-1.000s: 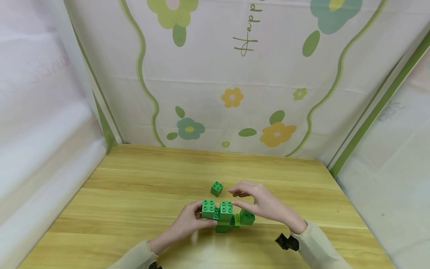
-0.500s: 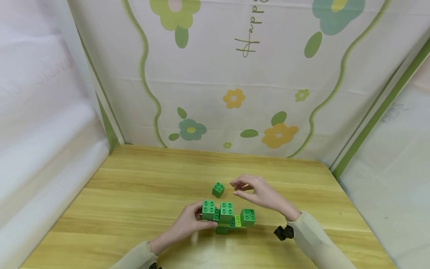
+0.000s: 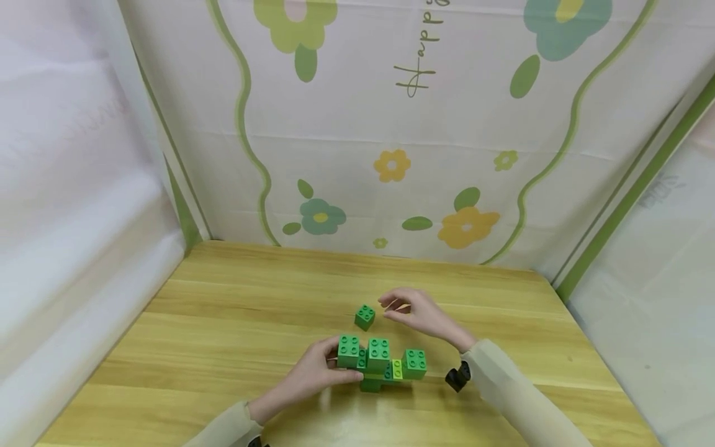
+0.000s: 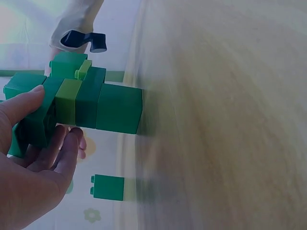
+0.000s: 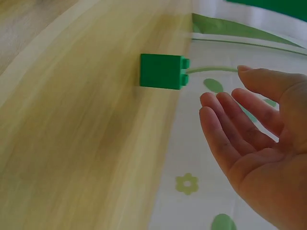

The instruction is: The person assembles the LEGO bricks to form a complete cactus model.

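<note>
My left hand [image 3: 320,371] grips the left end of a structure of joined green toy bricks [image 4: 88,103], thumb on the near side and fingers behind. Dark green, bright green and lime bricks make it up, with several raised blocks on top. Just beyond it on the table, a single green brick [image 3: 365,316] stands with its studs up. My right hand [image 3: 416,311] hovers to the right of that loose brick, fingers loosely bent and thumb apart. In the right wrist view a gap separates the fingertips from the green brick [image 5: 160,71], and the hand holds nothing.
The wooden table [image 3: 251,279] ends at a white cloth backdrop [image 3: 335,136] printed with flowers. White cloth sides [image 3: 84,205] enclose it left and right. A black wrist device [image 3: 458,376] sits by the right sleeve.
My right hand has moved away from the brick structure, up and toward the loose brick. The left hand keeps its grip on the structure. The head view has shifted slightly.
</note>
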`<state>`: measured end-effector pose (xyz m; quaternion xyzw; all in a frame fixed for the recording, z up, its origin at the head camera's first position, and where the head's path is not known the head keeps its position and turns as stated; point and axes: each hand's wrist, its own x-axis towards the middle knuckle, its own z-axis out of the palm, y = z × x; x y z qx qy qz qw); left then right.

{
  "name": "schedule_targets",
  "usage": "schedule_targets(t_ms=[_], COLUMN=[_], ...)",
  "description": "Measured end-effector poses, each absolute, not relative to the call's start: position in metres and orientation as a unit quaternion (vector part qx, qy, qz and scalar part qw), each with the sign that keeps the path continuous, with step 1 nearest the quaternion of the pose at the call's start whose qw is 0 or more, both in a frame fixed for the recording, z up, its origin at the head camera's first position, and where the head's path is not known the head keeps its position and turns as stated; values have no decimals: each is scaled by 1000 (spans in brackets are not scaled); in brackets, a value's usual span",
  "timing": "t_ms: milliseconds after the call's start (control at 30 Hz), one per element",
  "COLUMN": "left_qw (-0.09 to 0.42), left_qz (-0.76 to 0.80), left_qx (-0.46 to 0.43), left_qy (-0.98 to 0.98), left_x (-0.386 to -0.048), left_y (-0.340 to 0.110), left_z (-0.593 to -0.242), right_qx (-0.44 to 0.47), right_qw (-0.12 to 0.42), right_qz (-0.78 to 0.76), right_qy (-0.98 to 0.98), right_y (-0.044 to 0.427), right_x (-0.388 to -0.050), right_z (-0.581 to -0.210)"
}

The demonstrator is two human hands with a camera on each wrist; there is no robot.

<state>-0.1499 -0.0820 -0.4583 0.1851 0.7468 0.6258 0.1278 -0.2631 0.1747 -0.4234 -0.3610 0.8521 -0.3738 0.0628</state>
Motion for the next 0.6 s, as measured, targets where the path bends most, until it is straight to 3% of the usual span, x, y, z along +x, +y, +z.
schedule_targets(t_ms=[600], left_qw=[129], left_qz=[630], left_qx=[185], left_qy=[743], left_x=[-150], left_y=[-83], left_z=[-459], right_qx=[-365], right_qw=[118], right_qz=[-337], right_qy=[860], right_y=[156], right_x=[-286], right_z=[-446])
